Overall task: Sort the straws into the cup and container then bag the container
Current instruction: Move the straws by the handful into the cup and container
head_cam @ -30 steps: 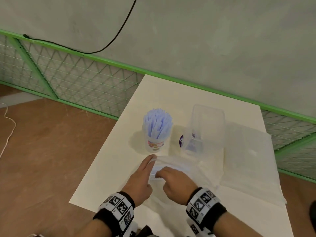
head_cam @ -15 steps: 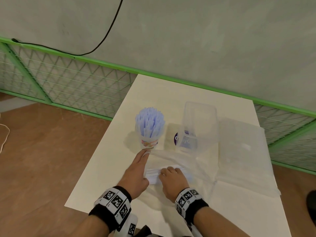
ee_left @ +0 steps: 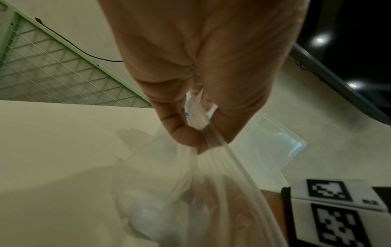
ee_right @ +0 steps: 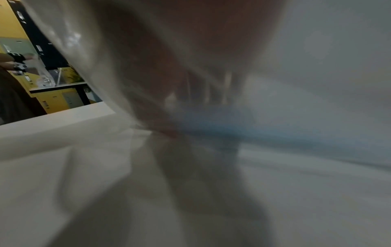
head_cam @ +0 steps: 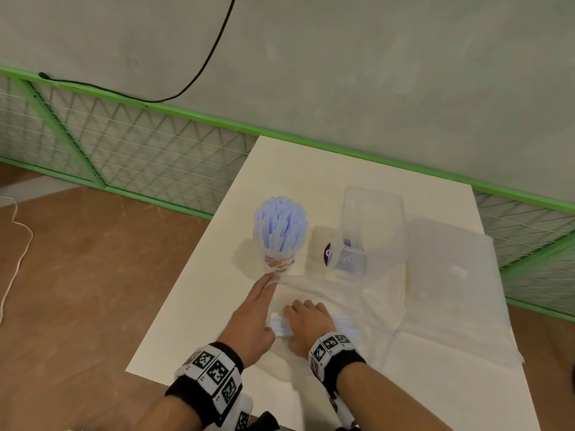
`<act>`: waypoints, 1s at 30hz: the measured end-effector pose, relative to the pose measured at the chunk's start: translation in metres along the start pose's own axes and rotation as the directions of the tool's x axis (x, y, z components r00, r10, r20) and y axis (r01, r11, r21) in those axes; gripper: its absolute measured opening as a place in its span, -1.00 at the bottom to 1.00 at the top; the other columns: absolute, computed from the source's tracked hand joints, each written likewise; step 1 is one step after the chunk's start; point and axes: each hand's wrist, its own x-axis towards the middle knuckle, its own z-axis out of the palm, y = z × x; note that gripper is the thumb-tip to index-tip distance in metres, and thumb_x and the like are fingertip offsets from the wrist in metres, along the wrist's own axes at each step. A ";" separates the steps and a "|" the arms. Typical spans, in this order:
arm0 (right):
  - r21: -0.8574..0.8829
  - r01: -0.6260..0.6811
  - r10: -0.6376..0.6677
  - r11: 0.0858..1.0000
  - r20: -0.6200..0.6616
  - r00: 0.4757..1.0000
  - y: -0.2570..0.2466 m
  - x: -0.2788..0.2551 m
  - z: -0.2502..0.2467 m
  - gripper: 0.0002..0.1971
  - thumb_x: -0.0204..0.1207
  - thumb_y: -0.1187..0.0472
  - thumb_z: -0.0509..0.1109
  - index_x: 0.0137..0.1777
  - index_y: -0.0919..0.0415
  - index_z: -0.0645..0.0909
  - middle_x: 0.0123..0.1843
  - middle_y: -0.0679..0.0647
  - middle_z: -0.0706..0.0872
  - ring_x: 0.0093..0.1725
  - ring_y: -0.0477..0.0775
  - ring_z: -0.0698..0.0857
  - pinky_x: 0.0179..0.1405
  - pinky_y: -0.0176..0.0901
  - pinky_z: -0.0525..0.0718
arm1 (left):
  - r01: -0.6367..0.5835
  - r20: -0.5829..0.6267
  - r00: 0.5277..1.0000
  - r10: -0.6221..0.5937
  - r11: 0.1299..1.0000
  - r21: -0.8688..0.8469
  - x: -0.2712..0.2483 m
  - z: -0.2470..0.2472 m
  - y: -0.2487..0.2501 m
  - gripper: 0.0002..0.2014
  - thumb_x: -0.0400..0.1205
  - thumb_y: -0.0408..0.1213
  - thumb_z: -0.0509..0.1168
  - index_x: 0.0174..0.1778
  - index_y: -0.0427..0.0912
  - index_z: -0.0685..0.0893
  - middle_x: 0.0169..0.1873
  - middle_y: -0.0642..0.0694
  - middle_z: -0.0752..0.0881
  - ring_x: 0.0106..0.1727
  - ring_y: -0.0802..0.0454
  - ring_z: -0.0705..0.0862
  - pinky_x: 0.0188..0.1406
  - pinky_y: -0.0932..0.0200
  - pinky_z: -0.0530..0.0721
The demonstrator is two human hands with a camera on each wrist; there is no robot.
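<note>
A paper cup (head_cam: pixel 279 263) packed with blue straws (head_cam: pixel 280 222) stands mid-table. To its right is an empty clear container (head_cam: pixel 373 231). A clear zip bag (head_cam: pixel 345 303) lies on the near part of the table with a bundle of pale blue straws (head_cam: pixel 278 328) inside it. My left hand (head_cam: pixel 272 279) pinches the bag's zip edge (ee_left: pixel 213 142) between thumb and fingers (ee_left: pixel 186 133). My right hand (head_cam: pixel 303 325) reaches into the bag, its fingers curled over the bundle. The right wrist view is blurred by plastic and shows only a blue streak of straws (ee_right: pixel 211 120).
A flat clear plastic piece (head_cam: pixel 448 265) lies right of the container. A purple disc (head_cam: pixel 327 253) sits between cup and container. The white table (head_cam: pixel 199 309) ends close to my wrists and on the left. A green mesh fence (head_cam: pixel 140 157) and a grey wall stand behind.
My right hand has drawn back toward me and settled over the straw bundle inside the bag. The left hand keeps its pinch on the bag's edge near the cup.
</note>
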 end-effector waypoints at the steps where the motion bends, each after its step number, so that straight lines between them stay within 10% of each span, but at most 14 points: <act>1: -0.008 -0.007 0.007 1.000 0.018 1.000 -0.001 0.001 0.001 -0.58 0.50 0.16 0.35 0.37 0.13 0.45 0.31 0.12 0.56 0.31 0.22 0.52 0.34 0.09 0.39 | -0.002 -0.001 1.000 0.002 1.000 0.001 0.000 -0.001 0.000 -0.09 0.39 -0.56 0.18 0.65 0.14 0.12 0.63 0.36 -0.03 0.34 0.04 0.57 0.11 0.38 0.51; 22: 0.259 -0.021 -0.044 0.966 0.244 0.969 0.030 -0.042 -0.001 -0.69 0.37 -0.01 0.37 0.13 -0.06 0.66 0.02 0.07 0.76 0.01 0.22 0.73 -0.04 -0.04 0.70 | -0.030 0.004 1.000 0.029 0.999 0.030 0.007 0.002 -0.008 -0.11 0.37 -0.57 0.19 0.64 0.07 0.18 0.63 0.30 0.03 0.22 -0.01 0.62 0.01 0.41 0.49; 26: 0.247 -0.043 0.002 0.968 0.164 0.986 0.028 -0.044 -0.003 -0.69 0.48 -0.02 0.38 0.20 0.00 0.65 0.12 0.14 0.76 0.10 0.26 0.73 0.02 -0.05 0.66 | -0.051 0.005 0.999 0.051 0.997 0.052 0.011 0.004 -0.008 -0.11 0.38 -0.57 0.20 0.64 0.05 0.18 0.64 0.28 0.03 0.22 -0.02 0.62 -0.02 0.42 0.48; 30: 0.452 -0.082 0.124 0.889 -0.065 0.990 0.029 -0.053 -0.021 -0.77 0.56 -0.12 0.30 -0.14 0.03 0.57 -0.09 0.12 0.76 -0.06 0.22 0.71 -0.22 -0.12 0.49 | -0.038 -0.019 0.999 0.039 0.997 0.062 0.014 0.002 -0.015 -0.12 0.38 -0.58 0.21 0.65 0.01 0.18 0.65 0.23 0.05 0.36 -0.02 0.56 0.07 0.41 0.46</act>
